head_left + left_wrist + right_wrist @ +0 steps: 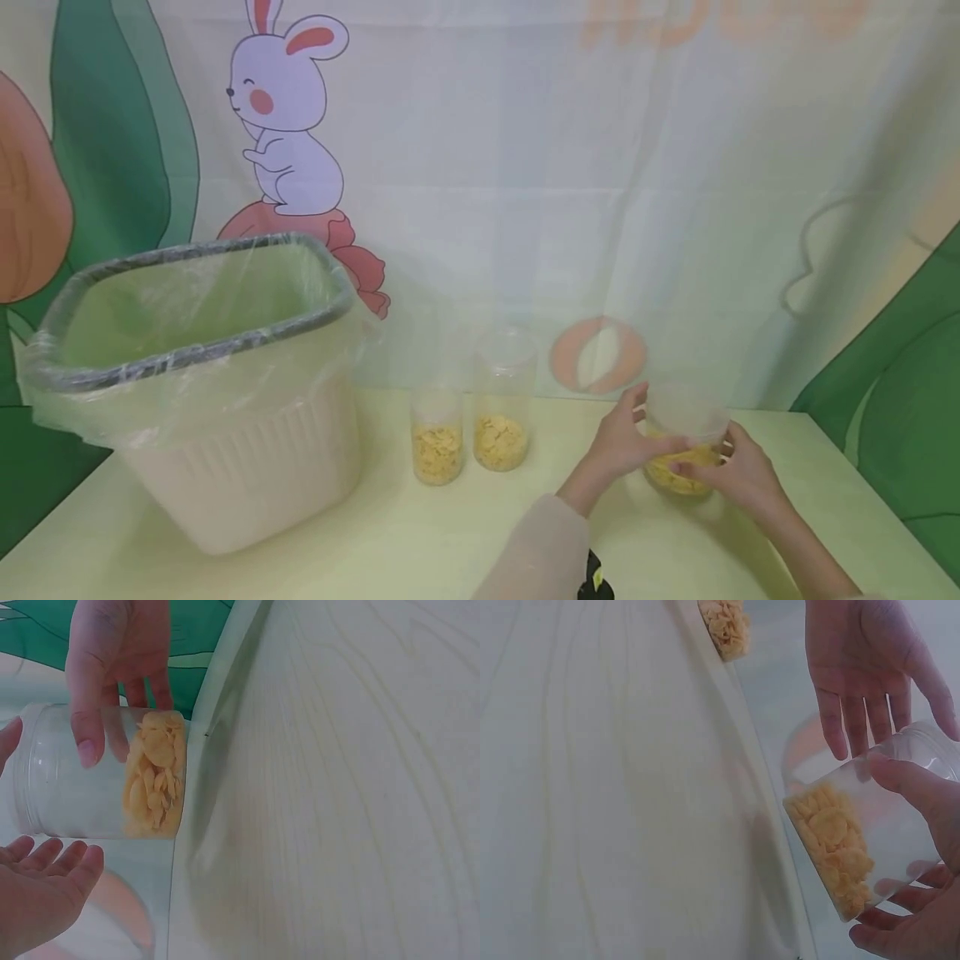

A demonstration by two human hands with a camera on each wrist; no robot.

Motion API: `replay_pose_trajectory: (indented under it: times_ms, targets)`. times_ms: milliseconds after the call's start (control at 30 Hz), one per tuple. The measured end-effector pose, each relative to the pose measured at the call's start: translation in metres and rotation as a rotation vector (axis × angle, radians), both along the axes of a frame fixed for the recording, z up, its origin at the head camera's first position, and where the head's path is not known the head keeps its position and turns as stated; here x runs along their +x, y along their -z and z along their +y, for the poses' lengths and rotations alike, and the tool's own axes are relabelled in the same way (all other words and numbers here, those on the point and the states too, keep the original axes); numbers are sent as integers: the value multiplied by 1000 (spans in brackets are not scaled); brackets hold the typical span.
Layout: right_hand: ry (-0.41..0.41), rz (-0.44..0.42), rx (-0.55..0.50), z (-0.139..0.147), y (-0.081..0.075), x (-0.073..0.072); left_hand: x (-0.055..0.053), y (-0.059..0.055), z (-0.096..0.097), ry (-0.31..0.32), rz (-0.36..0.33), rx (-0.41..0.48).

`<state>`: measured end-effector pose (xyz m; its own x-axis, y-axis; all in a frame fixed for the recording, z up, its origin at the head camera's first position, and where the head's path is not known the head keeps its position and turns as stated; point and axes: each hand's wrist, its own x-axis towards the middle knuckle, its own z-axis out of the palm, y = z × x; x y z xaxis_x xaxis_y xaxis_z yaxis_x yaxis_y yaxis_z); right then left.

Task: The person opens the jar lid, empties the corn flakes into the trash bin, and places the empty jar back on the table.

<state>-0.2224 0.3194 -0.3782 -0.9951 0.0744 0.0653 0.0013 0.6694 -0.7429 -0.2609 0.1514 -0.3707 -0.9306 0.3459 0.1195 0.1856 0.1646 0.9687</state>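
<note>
A clear wide jar (pixel 684 408), partly filled with yellow flakes (pixel 156 776), stands at the right of the table, near the backdrop. My right hand (pixel 748 475) holds the jar's side, its thumb across the front and its fingers round the far side. On the other side of the jar is my left hand (pixel 621 442), with fairly straight fingers right at the upper wall and the thumb apart from them, near the jar's top (pixel 26 772). Two narrower clear jars, one smaller (pixel 437 450) and one taller (pixel 500 437), hold similar flakes to the left.
A ribbed pale bin (pixel 255 467) with a dark rim and a clear plastic liner stands on the table's left side. A printed cloth (pixel 465 150) with a rabbit hangs behind the table (pixel 420 542). Something small and black (pixel 595 583) shows by my left sleeve.
</note>
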Motion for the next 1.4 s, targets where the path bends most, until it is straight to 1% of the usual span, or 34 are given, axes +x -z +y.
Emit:
replay_pose_trajectory:
  times_ms: [233, 367, 433, 533, 633, 833, 967, 1067, 1167, 1300, 1400]
  targets:
    - [-1, 54, 36, -8, -6, 4, -1, -2, -9, 24, 3, 46]
    - [-5, 86, 56, -14, -10, 8, 0, -3, -14, 38, 10, 48]
    - [-11, 92, 49, -16, -12, 11, 1, -4, -16, 42, 19, 45]
    - [-20, 94, 26, -19, -15, 14, 4, -6, -20, 52, 30, 43]
    - [-35, 103, 1, -21, -17, 18, 7, -7, -25, 61, 26, 54]
    - [-52, 113, -13, -27, -22, 24, 13, -10, -33, 64, 12, 78]
    - [-53, 126, -1, -32, -26, 28, 17, -12, -38, 77, 25, 97]
    - [-55, 155, 13, -35, -29, 31, 20, -15, -42, 86, 31, 113]
    - [-67, 198, 6, -37, -30, 33, 23, -17, -46, 95, 33, 123]
    - [-93, 252, 1, -39, -31, 36, 26, -19, -51, 109, 48, 121]
    - [-106, 268, 8, -41, -34, 39, 29, -19, -54, 119, 58, 119]
